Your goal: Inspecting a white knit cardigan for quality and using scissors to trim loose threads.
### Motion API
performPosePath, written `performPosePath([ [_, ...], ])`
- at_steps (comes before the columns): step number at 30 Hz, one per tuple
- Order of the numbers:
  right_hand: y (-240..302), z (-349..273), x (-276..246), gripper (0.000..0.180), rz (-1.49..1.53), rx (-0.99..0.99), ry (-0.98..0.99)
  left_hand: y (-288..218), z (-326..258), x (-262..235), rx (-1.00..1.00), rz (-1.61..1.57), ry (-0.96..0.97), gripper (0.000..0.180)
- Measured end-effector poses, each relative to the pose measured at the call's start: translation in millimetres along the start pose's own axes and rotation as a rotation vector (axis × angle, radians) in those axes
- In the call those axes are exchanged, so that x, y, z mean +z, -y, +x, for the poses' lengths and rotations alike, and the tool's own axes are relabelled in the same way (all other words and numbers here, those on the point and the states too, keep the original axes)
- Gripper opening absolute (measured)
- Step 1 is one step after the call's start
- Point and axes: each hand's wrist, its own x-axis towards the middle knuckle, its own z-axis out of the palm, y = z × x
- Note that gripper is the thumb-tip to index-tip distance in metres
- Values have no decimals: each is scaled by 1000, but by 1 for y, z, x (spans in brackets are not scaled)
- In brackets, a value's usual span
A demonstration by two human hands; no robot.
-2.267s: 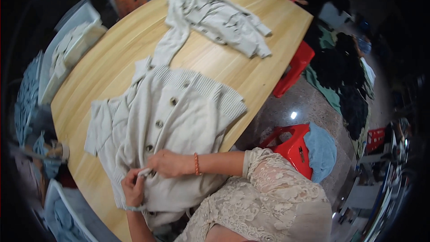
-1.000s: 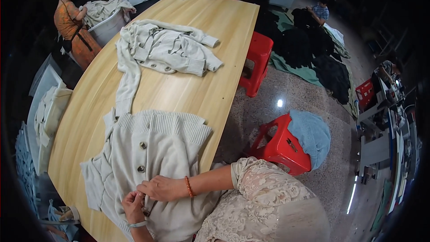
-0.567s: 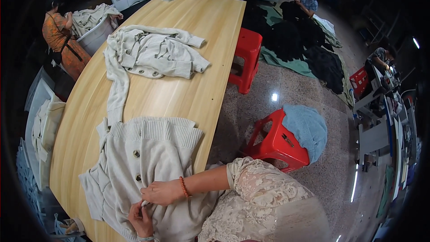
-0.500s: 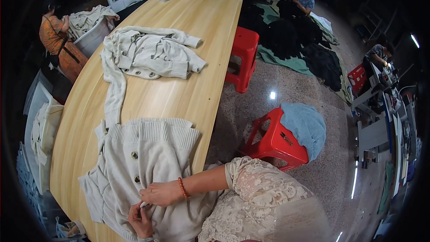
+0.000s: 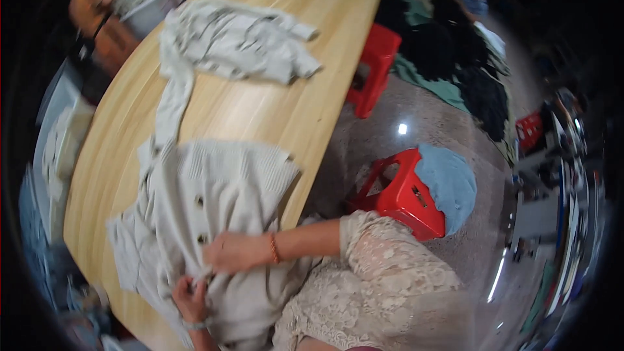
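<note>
A cream knitted cardigan point(image 5: 214, 201) with dark buttons is spread over the near end of the wooden table, its ribbed hem away from me. My left hand point(image 5: 190, 300) pinches the cardigan's front edge between thumb and fingers, close to a button. Just above and to the right, my right hand point(image 5: 237, 252) is over the button band, below a dark button point(image 5: 202, 238). Motion blurs that hand, and its fingertips are hidden against the knit. Farther up the table lies a second cream cardigan point(image 5: 244, 42), crumpled, with one sleeve stretched toward me.
The wooden table point(image 5: 325, 101) has a red stool point(image 5: 377, 68) by its right edge. Nearer me, another red stool point(image 5: 406, 198) carries a blue knit point(image 5: 448, 182) and a small dark tool point(image 5: 420, 196). Dark garments point(image 5: 432, 49) are heaped on the floor. A person point(image 5: 104, 23) stands beyond the table's left side.
The whole view has shifted and blurred. My hands have come apart slightly, the right one moving up and away from the left, which still pinches the cardigan's edge.
</note>
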Motion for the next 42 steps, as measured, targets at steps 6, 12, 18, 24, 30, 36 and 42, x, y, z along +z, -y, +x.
performPosePath([
  [6,-4,-7,-61,11,-332,37,163,-54,25,6,171,245,-91,13],
  [12,3,-2,-48,9,-297,80,106,-72,62,42,95,-80,-51,21],
  [18,-4,-12,-56,5,-314,81,92,-72,81,48,103,-84,95,9],
  [24,1,-5,-53,15,-211,80,8,-63,83,52,-334,-789,248,13],
  [30,5,-7,-48,30,-217,108,-49,-60,77,43,-368,-832,279,16],
  [36,-7,-12,-54,32,-204,131,53,-77,58,35,-73,-696,357,31],
  [42,-16,-8,-59,24,-82,118,106,-71,53,41,-14,-428,226,24],
])
